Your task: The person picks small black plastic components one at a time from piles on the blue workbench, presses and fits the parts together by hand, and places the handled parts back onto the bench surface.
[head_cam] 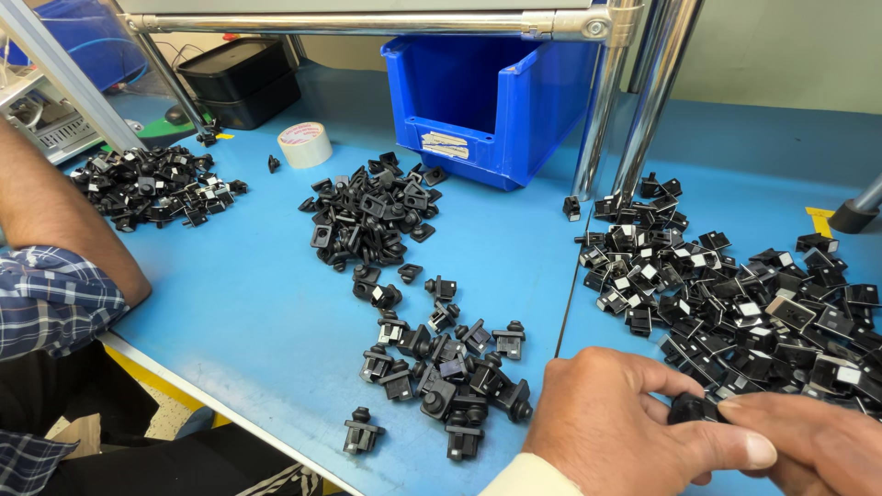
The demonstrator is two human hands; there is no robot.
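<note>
My left hand (pixel 625 418) and my right hand (pixel 813 445) meet at the lower right of the blue table (pixel 257 303). Both pinch one small black plastic part (pixel 691 407) between their fingertips. Just left of my hands lies a loose group of assembled black parts (pixel 441 367). To the right, a wide heap of black clips with white faces (pixel 735 285) spreads toward the table's edge, touching distance from my right hand.
A second pile of black parts (pixel 372 211) sits mid-table, a third (pixel 152 188) at far left by another person's forearm and plaid sleeve (pixel 50 266). A blue bin (pixel 491 96), tape roll (pixel 305 144), black tray (pixel 241 78) and metal frame posts (pixel 634 96) stand behind.
</note>
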